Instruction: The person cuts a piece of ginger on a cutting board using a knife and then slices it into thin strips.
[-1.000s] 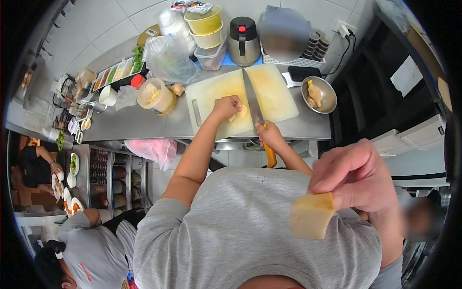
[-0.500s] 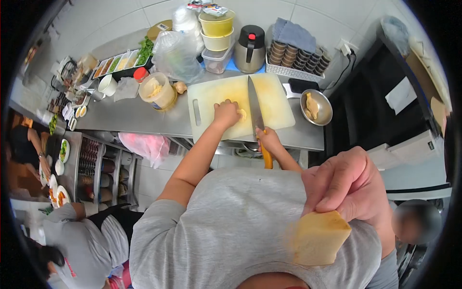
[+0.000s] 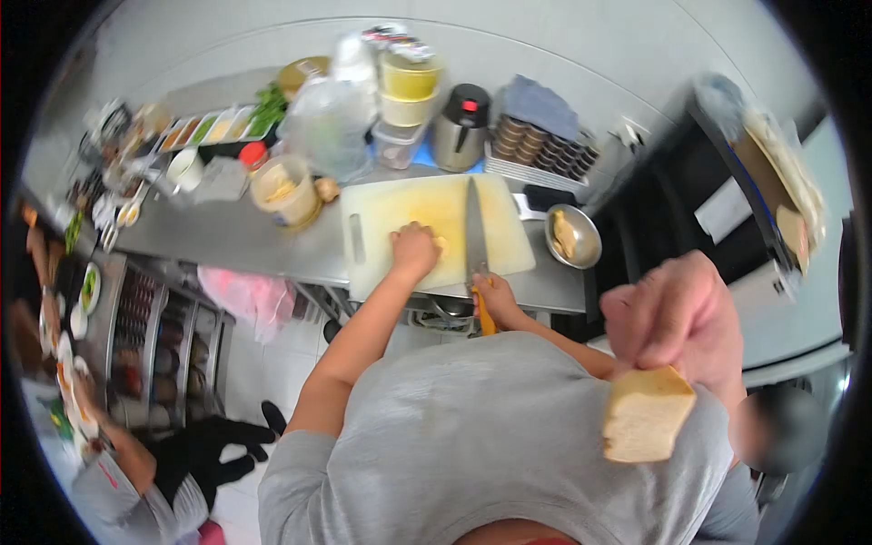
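My left hand (image 3: 415, 252) lies on the white cutting board (image 3: 509, 254), its fingers closed over a pale yellow piece of ginger (image 3: 442, 246). Part of the piece is hidden beneath the fingers. In my right hand (image 3: 496, 300) is a large kitchen knife (image 3: 475, 227) with a yellow handle. Its blade lies across the board to the right of the ginger, pointing away from me and apart from the piece. Peeled ginger (image 3: 564, 236) sits in a metal bowl (image 3: 590, 256) right of the board.
Another person's hand (image 3: 677, 313) holds a pale yellow block (image 3: 649, 418) close by on my right. A tub (image 3: 289, 209) of shreds stands left of the board. Behind it are a thermal jug (image 3: 462, 132) and stacked containers (image 3: 406, 109). Co-workers handle plates at far left.
The view has shifted, moving the counter down and left in the picture. The other person's hand with the block is further right. My hands keep their holds on knife and ginger.
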`<action>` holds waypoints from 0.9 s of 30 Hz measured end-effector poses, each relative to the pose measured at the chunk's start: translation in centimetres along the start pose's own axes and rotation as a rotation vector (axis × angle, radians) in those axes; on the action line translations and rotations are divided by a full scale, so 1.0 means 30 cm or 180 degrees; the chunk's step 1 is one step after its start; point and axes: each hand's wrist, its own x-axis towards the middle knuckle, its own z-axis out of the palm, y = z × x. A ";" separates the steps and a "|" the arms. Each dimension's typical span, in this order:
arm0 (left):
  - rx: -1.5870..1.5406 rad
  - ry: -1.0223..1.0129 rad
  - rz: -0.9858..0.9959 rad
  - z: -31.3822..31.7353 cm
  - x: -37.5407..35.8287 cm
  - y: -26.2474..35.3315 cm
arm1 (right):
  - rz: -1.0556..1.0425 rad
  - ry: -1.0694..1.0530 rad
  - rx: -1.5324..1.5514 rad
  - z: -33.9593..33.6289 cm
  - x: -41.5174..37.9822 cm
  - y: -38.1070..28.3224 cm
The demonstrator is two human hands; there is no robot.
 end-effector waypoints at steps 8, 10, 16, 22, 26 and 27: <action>-0.0484 -0.0086 -0.0028 0.022 0.025 -0.011 | 0.0101 0.0085 -0.0900 -0.128 -0.038 -0.060; -0.0685 -0.0082 0.0086 0.027 0.019 -0.040 | 0.0079 -0.0133 -0.1043 -0.177 -0.086 -0.155; -0.0940 -0.0052 0.0202 0.038 0.026 -0.057 | -0.0095 0.0189 -0.0743 -0.159 -0.078 -0.130; -0.1118 -0.0603 0.0223 -0.002 0.064 -0.039 | -0.0039 0.0230 -0.0211 -0.077 -0.075 -0.062; -0.1001 -0.0738 0.0115 -0.006 0.095 -0.029 | -0.0177 0.0229 -0.0227 -0.092 -0.063 -0.085; -0.0883 -0.0712 0.0070 -0.002 0.098 -0.025 | -0.0187 0.0221 -0.0217 -0.097 -0.060 -0.082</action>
